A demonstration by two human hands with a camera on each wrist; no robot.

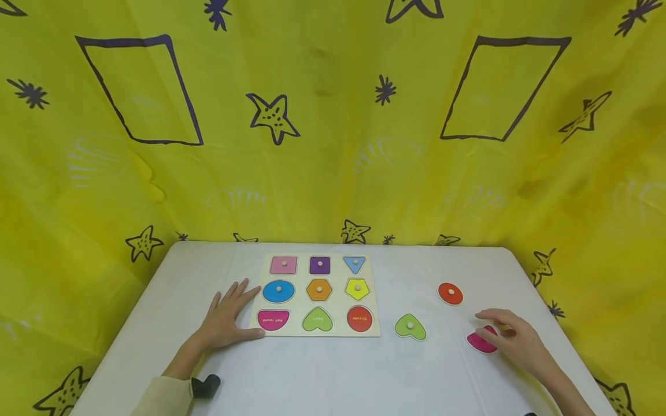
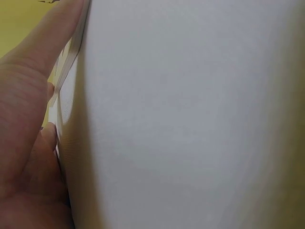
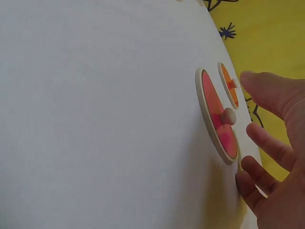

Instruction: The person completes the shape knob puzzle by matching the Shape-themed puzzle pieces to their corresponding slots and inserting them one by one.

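The person's right hand [image 1: 515, 341] hovers over the pink half-round piece [image 1: 478, 345], which lies flat on the white table [image 1: 312, 375], well to the right of the board [image 1: 338, 289]. Its thumb and fingers are parted near the knob [image 3: 228, 116] and pinch nothing, so a grab slightly off to one side would likely skid the piece instead of lifting it (the knob is small and rounded). The red round piece [image 1: 446, 297] lies nearby, and a careless fingertip could nudge it. The left hand [image 1: 224, 320] has its fingers spread at the board's left edge; gripping nothing, it might let the board slide under a sideways push. A low sweep could knock the green heart piece [image 1: 403, 329], near the board's corner.
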